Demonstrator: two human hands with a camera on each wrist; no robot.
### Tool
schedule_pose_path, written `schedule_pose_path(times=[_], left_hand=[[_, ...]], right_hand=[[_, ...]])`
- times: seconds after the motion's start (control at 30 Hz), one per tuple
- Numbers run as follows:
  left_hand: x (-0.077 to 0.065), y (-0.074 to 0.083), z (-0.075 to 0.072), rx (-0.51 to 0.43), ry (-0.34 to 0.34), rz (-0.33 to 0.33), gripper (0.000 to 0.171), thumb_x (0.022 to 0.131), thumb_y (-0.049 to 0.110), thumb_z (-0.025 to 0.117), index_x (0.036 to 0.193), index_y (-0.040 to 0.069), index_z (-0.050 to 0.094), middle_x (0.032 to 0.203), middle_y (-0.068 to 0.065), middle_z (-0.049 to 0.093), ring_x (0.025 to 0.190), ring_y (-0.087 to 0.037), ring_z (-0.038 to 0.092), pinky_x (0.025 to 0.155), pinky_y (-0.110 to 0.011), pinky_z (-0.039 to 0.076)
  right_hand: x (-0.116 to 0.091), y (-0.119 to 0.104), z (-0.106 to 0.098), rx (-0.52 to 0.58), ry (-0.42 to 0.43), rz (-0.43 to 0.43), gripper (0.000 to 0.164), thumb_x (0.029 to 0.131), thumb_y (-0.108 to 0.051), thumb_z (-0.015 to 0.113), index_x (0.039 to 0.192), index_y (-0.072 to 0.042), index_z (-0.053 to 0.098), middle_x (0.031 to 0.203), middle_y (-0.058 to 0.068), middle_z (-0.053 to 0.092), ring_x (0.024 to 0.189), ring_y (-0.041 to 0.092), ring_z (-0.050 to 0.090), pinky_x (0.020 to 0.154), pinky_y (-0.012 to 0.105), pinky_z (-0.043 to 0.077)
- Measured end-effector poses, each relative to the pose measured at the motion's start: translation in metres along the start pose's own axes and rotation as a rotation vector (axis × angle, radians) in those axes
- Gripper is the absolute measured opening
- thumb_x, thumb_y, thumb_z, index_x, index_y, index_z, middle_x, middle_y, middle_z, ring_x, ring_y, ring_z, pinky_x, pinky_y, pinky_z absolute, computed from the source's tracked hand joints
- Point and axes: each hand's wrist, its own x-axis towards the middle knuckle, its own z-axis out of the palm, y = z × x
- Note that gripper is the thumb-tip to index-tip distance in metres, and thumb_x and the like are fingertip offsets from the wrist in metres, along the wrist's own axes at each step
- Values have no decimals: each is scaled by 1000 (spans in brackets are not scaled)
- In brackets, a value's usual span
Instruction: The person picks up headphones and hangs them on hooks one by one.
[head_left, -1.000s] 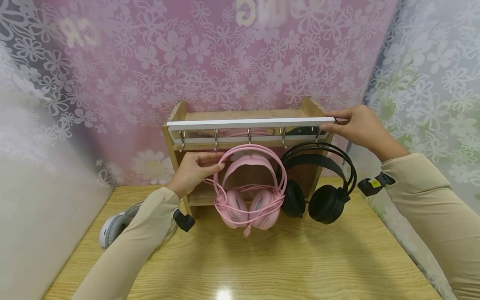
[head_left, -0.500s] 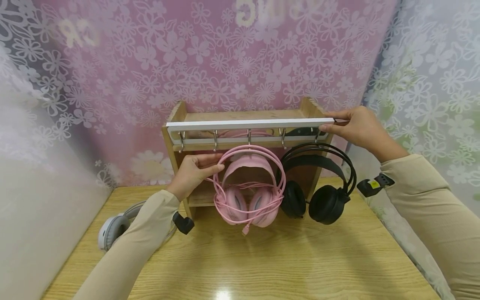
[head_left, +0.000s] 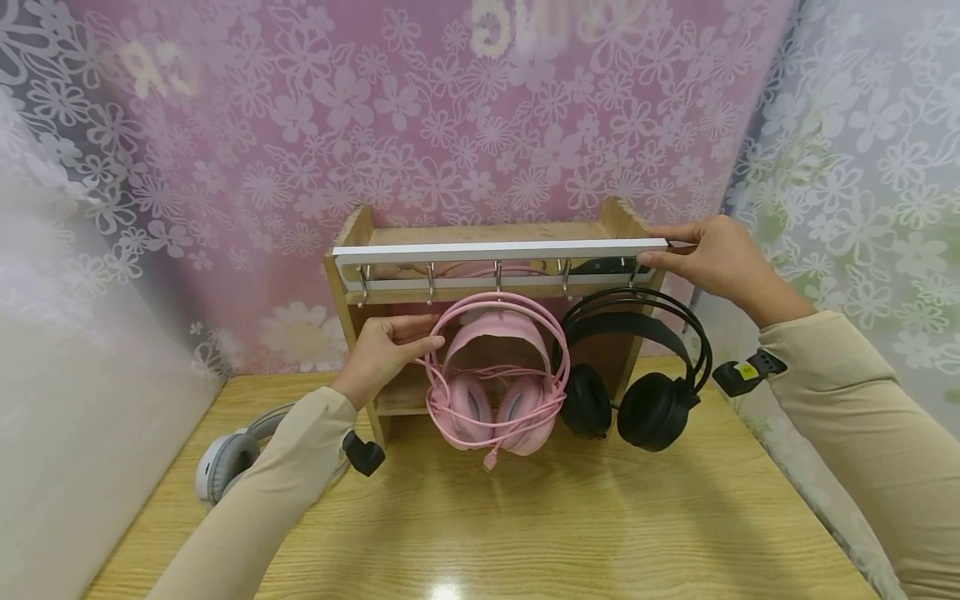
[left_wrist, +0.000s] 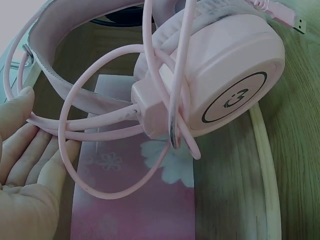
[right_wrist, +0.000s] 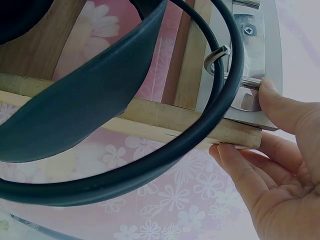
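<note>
From my remote station I log the pink headphones [head_left: 501, 323] at the middle of the hook rail [head_left: 465, 250], immediately to the right of the left-hand grip [head_left: 378, 354] and in contact with it. Their long axis runs nearly upright, headband at the top, earcups hanging below, well clear of the tabletop [head_left: 525, 533]. The left-hand grip is the nearer one: its thumb lies across the outer bands with the fingers behind, so I record it as pinching the headband's left side. The right-hand grip [head_left: 716, 257] is at the rail's far end, past the black headphones [head_left: 654, 408]; in its wrist view I see it holding the corner, thumb on the rail side, fingers against the outer face of the wooden rack [head_left: 487, 232]. The pink band meets the middle hook [head_left: 498, 273], but I cannot tell from these angles whether it is fully seated. The cable plug [left_wrist: 282, 14] dangles below the earcups. As for containers, I note only the open-fronted rack; its rail carries the pink pair and, on the end hook [right_wrist: 212, 57], the black pair. White-grey headphones [head_left: 228, 462] lie on the tabletop at left, partly behind the left sleeve [head_left: 258, 500].
</note>
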Motion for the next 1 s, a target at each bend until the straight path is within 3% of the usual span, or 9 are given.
schedule_pose_path(times=[0.43, 0.73, 1.0], left_hand=[[-5, -3, -6, -13, 25, 42, 43, 84, 17, 76, 124, 4, 65, 119, -13, 66, 98, -12, 68, 85, -27, 56], [-15, -9, -20, 14, -3, 52, 47, 85, 20, 74, 129, 8, 61, 127, -10, 63, 116, -20, 60, 94, -26, 51], [-23, -25, -39, 32, 11, 21, 51, 86, 27, 73, 133, 10, 58, 128, -6, 62, 118, -17, 59, 100, -27, 47]], right_hand=[[0, 1, 2, 18, -2, -3, 65, 85, -53, 66, 136, -13, 55, 123, 29, 59, 61, 22, 39, 42, 30, 29], [1, 2, 3, 19, 7, -7, 64, 85, -52, 67, 135, -13, 56, 124, 28, 58, 69, 23, 47, 43, 30, 30], [1, 2, 2, 25, 10, -10, 65, 85, -53, 67, 135, -12, 57, 123, 29, 59, 70, 23, 48, 43, 30, 30]])
